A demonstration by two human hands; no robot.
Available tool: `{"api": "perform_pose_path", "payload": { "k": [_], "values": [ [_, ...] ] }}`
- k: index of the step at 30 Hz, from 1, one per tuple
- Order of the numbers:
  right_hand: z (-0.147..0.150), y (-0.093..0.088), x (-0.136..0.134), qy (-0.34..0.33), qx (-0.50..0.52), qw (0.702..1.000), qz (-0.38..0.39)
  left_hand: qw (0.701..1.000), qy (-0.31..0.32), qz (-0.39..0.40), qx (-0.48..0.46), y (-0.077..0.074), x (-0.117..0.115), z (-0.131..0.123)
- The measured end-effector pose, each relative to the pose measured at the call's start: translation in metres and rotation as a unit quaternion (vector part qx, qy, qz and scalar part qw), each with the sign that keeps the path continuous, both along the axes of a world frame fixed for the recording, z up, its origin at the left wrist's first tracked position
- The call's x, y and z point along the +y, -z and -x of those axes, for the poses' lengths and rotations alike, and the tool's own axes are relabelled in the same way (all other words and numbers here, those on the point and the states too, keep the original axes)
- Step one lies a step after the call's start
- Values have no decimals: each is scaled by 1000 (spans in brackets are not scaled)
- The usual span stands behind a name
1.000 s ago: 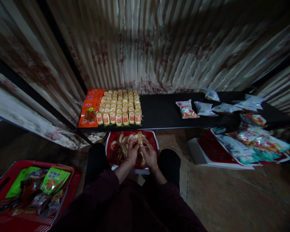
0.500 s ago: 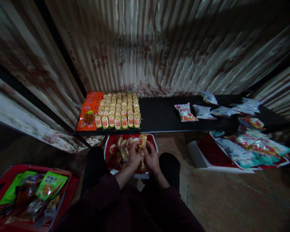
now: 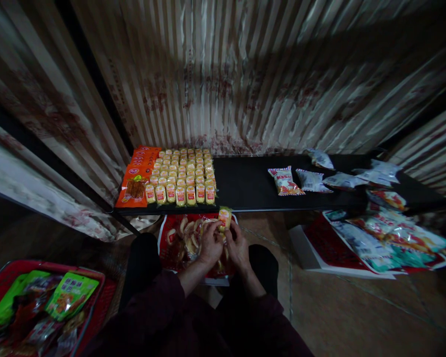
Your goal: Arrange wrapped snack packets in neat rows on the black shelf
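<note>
Between my two hands is a small yellow wrapped snack cake [image 3: 224, 218] with a red and white label, held upright. My left hand [image 3: 210, 244] pinches its lower left side, and my right hand [image 3: 238, 248] grips the lower right. Both are closed and sit over a red basket [image 3: 164, 233] that holds several round wrapped pastries [image 3: 189, 240]. Just beyond, similar snack cakes [image 3: 180, 176] stand in tight rows on a black shelf [image 3: 241, 181]. Beside those rows on the left lie overlapping orange snack packets [image 3: 136, 176].
Several chip bags [image 3: 285, 181] lie on the shelf's right half. A red and white basket [image 3: 315, 248] heaped with bags stands on the floor at right. At lower left is a red basket [image 3: 96, 277] with green pouches [image 3: 71, 295]. A striped curtain [image 3: 223, 74] hangs behind.
My hands have moved slightly right with the snack cake, which now stands more upright near the shelf's front edge. The view has tilted a little, so the shelf appears lower.
</note>
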State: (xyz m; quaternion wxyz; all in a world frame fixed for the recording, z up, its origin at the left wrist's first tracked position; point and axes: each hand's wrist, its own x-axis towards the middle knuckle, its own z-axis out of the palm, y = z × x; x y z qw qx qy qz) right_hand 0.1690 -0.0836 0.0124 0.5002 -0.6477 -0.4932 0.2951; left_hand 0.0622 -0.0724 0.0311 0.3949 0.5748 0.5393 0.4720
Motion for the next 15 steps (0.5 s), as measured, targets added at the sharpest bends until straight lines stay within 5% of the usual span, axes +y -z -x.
{"api": "perform_pose_path", "payload": {
  "k": [15],
  "values": [
    [-18, -15, 41, -11, 21, 999, -21, 999, 31, 26, -26, -17, 37, -21]
  ]
}}
